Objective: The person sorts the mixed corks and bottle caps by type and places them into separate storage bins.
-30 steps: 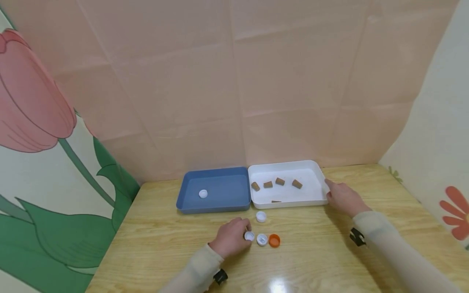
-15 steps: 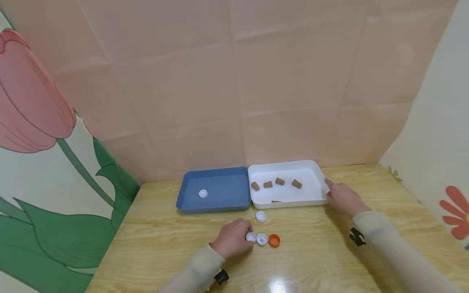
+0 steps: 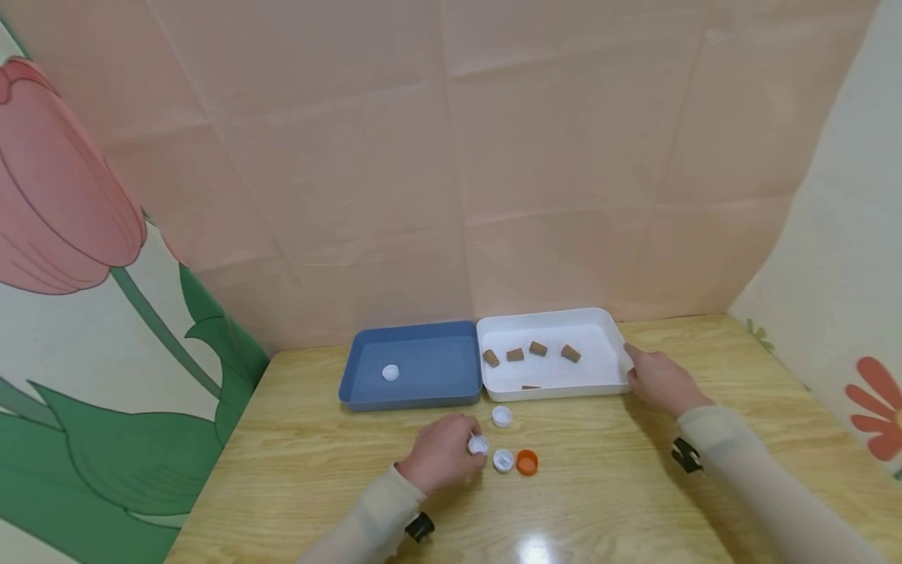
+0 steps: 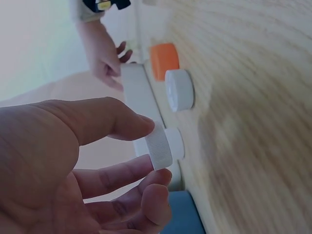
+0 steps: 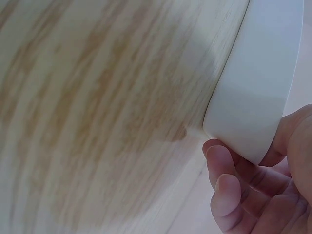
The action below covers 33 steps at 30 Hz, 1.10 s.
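Note:
Between thumb and forefinger my left hand [image 3: 444, 453] pinches a white bottle cap [image 4: 159, 146] with a ridged side, close over the table. Just right of it lie another white cap [image 3: 503, 460] and an orange cap [image 3: 527, 462]. A further white cap [image 3: 502, 417] sits in front of the trays. My right hand [image 3: 661, 381] grips the right end of the white tray [image 5: 253, 83], thumb over the rim and fingers outside by the corner. That tray holds several brown cork-like pieces [image 3: 539, 349].
A blue tray [image 3: 437, 364] stands against the white tray's left side, with one white cap [image 3: 391, 373] in it. Both rest on the wooden table [image 3: 296, 454], near the pink-beige sheet [image 3: 451, 157] at the back. Patterned panels flank the table.
My left hand first shifts slightly right with the pinched cap, then moves a little back left and away from me, widening the gap to the neighbouring white cap. The right hand stays put.

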Each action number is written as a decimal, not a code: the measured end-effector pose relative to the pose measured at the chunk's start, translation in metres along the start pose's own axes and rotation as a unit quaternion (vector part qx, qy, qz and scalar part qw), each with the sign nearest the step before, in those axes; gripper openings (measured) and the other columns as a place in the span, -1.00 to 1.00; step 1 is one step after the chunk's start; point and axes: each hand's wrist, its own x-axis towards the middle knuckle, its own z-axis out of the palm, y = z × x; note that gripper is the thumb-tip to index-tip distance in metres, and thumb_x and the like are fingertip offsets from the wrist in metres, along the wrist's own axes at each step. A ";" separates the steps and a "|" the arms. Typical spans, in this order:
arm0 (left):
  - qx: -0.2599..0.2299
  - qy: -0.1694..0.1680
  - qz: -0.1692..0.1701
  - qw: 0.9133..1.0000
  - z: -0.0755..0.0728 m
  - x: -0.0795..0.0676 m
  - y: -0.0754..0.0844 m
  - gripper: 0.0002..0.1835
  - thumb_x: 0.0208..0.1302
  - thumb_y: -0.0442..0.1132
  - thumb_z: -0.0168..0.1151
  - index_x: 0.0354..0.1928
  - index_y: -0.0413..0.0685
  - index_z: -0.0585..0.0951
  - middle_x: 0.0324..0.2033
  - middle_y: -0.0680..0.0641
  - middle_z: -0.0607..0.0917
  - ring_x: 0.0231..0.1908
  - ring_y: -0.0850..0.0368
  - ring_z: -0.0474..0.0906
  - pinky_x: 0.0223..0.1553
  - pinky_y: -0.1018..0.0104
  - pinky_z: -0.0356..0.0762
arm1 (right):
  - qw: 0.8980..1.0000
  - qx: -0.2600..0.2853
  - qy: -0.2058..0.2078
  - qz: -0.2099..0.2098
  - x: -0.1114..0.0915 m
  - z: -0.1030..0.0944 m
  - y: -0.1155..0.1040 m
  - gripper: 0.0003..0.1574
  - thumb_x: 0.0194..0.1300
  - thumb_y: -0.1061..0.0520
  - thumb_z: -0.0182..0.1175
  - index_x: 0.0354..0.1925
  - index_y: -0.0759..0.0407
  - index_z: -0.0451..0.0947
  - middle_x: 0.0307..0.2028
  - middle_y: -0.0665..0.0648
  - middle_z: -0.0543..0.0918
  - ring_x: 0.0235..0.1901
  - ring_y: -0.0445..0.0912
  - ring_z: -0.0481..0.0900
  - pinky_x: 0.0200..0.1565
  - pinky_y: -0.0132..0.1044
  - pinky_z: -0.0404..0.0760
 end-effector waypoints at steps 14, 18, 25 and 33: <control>-0.011 0.005 -0.027 1.000 -0.016 0.005 -0.006 -0.75 0.08 -0.17 0.37 -0.18 -0.07 0.71 -0.31 0.03 0.60 -0.34 0.22 0.48 -0.43 0.30 0.45 | 1.000 0.001 -0.001 0.001 0.000 0.000 0.000 -0.34 0.24 0.31 0.07 0.25 0.66 0.29 -0.32 0.49 0.64 -0.48 0.05 0.50 -0.41 0.04 0.56; -0.011 0.005 -0.029 1.000 -0.021 0.008 -0.009 -0.73 0.11 -0.17 0.34 -0.14 -0.08 0.71 -0.26 0.00 0.63 -0.31 0.18 0.51 -0.39 0.27 0.48 | 1.000 0.000 -0.004 0.002 0.000 -0.001 -0.001 -0.35 0.25 0.31 0.08 0.24 0.66 0.29 -0.31 0.49 0.64 -0.48 0.05 0.49 -0.40 0.02 0.55; -0.012 0.007 -0.038 0.999 -0.027 0.014 -0.015 -0.79 0.16 -0.17 0.34 -0.18 -0.07 0.70 -0.27 0.02 0.63 -0.33 0.19 0.46 -0.37 0.21 0.47 | 1.000 0.000 -0.005 -0.002 0.000 -0.001 0.000 -0.35 0.25 0.32 0.07 0.24 0.68 0.28 -0.33 0.49 0.63 -0.49 0.04 0.48 -0.41 0.00 0.54; -0.067 0.011 -0.049 0.996 -0.033 0.026 -0.031 -0.81 0.18 -0.19 0.33 -0.19 -0.10 0.67 -0.31 0.01 0.66 -0.36 0.17 0.50 -0.34 0.20 0.51 | 1.000 -0.003 -0.005 -0.002 0.001 0.001 0.001 -0.35 0.25 0.31 0.07 0.25 0.67 0.29 -0.31 0.50 0.63 -0.48 0.04 0.49 -0.39 0.03 0.56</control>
